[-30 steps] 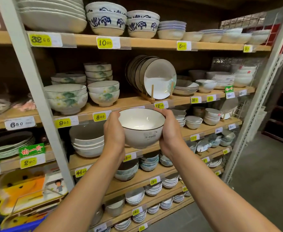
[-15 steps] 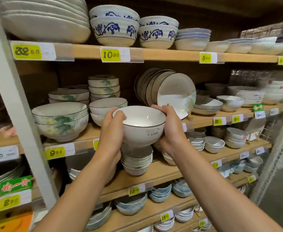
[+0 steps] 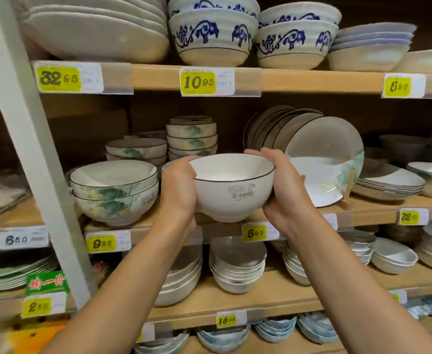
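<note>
A white bowl [image 3: 232, 187] with a thin dark rim and a barcode sticker on its side is held up in front of the middle wooden shelf [image 3: 371, 209]. My left hand [image 3: 179, 190] grips its left side, thumb at the rim. My right hand [image 3: 284, 190] grips its right side, fingers curled over the rim. The bowl's foot hangs just above the shelf's front edge, roughly upright.
Green-flowered bowls [image 3: 115, 192] stand stacked left of the held bowl, more stacks [image 3: 192, 139] behind it. Upright plates [image 3: 322, 159] lean in a rack on the right. Blue-patterned bowls [image 3: 212, 34] fill the top shelf. A white upright post [image 3: 31, 149] stands at left.
Both hands have lifted the bowl from the lower shelf level up to the middle shelf, and the view has moved closer to the shelves.
</note>
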Tool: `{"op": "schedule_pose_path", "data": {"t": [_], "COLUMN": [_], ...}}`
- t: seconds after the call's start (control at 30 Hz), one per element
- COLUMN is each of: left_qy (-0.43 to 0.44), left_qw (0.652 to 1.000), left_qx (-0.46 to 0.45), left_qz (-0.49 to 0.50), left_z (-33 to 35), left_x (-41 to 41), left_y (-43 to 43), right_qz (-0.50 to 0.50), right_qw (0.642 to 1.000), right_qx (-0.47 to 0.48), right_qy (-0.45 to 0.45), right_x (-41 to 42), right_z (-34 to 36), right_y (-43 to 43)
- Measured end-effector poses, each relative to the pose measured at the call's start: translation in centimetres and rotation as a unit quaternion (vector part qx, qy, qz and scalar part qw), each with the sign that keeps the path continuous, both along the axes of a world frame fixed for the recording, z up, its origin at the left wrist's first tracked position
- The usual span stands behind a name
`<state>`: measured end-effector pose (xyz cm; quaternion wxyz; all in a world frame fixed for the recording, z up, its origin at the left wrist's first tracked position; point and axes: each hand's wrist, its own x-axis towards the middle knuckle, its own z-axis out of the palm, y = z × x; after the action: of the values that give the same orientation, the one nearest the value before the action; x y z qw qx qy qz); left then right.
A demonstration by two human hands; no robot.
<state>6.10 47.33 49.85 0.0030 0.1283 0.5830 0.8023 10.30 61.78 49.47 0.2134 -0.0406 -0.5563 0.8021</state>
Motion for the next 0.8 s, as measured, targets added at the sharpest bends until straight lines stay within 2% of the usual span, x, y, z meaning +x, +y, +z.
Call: {"op": "schedule_pose_path", "data": {"t": [0.23, 0.33, 0.47, 0.6, 0.7, 0.8], "left_qy": [-0.077, -0.087, -0.102, -0.042, 0.040, 0.114], "left_qw": [0.994, 0.994, 0.993, 0.998, 0.996, 0.993], "left_qx": [-0.054, -0.033, 0.037, 0.055, 0.046, 0.001], "left_qz": [-0.047, -0.049, -0.044, 0.012, 0.058, 0.026], "left_z": [1.9, 2.1, 2.7, 3.4, 2.2, 0.2], "left_x": [-0.9, -1.3, -1.5, -0.9, 0.7, 2.4], "left_y": [0.4, 0.6, 0.7, 0.8, 1.2, 1.6], "right_qz": [0.163, 0.159, 0.142, 0.139, 0.105, 0.025], "right_qw": [0.982, 0.983, 0.986, 0.984, 0.987, 0.993], "right_qx": [-0.070, -0.079, -0.084, -0.094, -0.116, -0.100], "right_qy": [-0.062, -0.048, 0.029, 0.051, 0.042, 0.053], "right_x": [-1.8, -2.2, -1.3, -0.7, -0.9, -1.4], "right_z": [1.8, 1.9, 2.0, 3.1, 3.2, 2.9], "right_y": [1.7, 1.6, 1.5, 1.5, 1.1, 0.4]}}
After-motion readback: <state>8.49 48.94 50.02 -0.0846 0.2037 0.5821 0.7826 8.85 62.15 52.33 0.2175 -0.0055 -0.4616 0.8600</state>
